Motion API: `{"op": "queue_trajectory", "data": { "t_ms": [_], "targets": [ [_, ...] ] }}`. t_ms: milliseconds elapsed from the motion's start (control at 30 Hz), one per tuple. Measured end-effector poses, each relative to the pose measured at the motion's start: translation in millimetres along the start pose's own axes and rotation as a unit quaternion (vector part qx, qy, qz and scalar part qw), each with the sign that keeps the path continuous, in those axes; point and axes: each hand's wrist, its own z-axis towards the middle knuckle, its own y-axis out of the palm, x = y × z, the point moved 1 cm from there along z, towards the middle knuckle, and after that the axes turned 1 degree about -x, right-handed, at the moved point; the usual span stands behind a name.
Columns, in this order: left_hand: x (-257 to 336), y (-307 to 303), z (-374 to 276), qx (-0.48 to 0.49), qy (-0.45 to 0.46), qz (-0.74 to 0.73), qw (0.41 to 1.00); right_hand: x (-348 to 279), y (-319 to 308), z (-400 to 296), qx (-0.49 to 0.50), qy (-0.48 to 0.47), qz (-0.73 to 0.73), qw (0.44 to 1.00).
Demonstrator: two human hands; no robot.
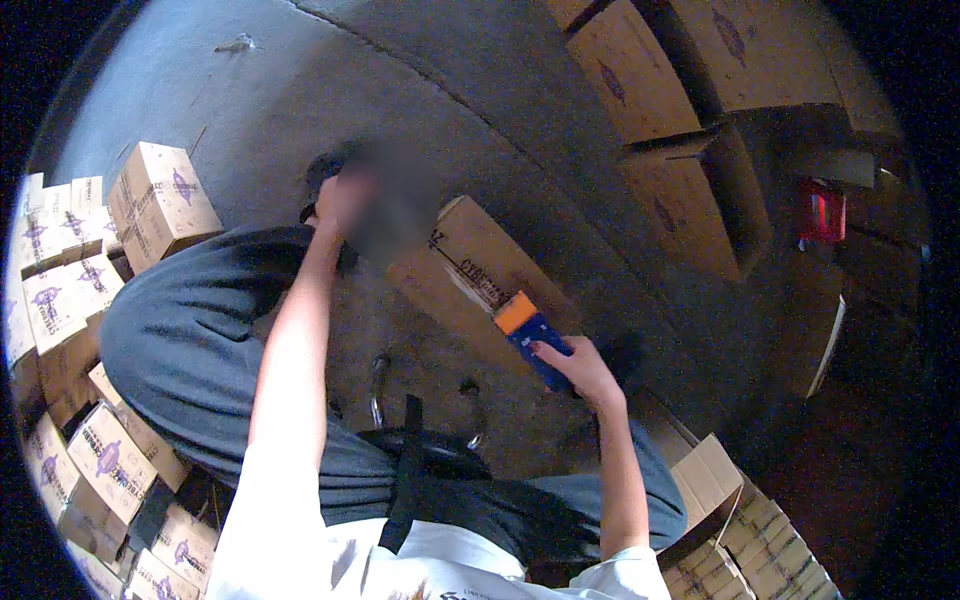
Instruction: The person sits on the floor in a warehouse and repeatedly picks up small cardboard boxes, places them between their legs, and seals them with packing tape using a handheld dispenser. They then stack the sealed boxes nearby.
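Observation:
My right hand (pixel 581 367) is closed around a blue box with an orange end (pixel 536 341), holding it over a long cardboard carton (pixel 510 262). That carton lies on the floor between my feet and bears dark printing, with a pale strip along its top. My left hand (pixel 341 202) reaches forward beside the carton's far end, near a dark shoe. A blurred patch covers its fingers, so whether it holds anything cannot be told.
Printed cartons stand in stacks on the left (pixel 64 300), with one carton (pixel 165 199) on the floor beyond my knee. Larger cartons (pixel 637 82) rise at the upper right. An open carton (pixel 705 476) and rows of small boxes (pixel 765 540) are at the lower right.

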Motion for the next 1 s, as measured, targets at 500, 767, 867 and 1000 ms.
{"op": "queue_trajectory", "data": {
  "t_ms": [500, 767, 867, 1000],
  "targets": [
    [172, 65, -84, 0.0, 0.1, 0.339, 0.936, 17, -14, -18, 0.051, -0.049, -0.069, 0.995],
    [186, 58, -86, -0.077, 0.099, 0.166, 0.978, 183, -18, -5, 0.172, 0.107, -0.242, 0.949],
    [157, 75, -75, -0.137, 0.071, 0.033, 0.987, 205, 19, 75, 0.338, 0.153, -0.296, 0.88],
    [132, 56, -117, -0.213, -0.055, -0.151, 0.964, 172, 27, 101, 0.478, 0.117, -0.349, 0.798]
  ]
}}
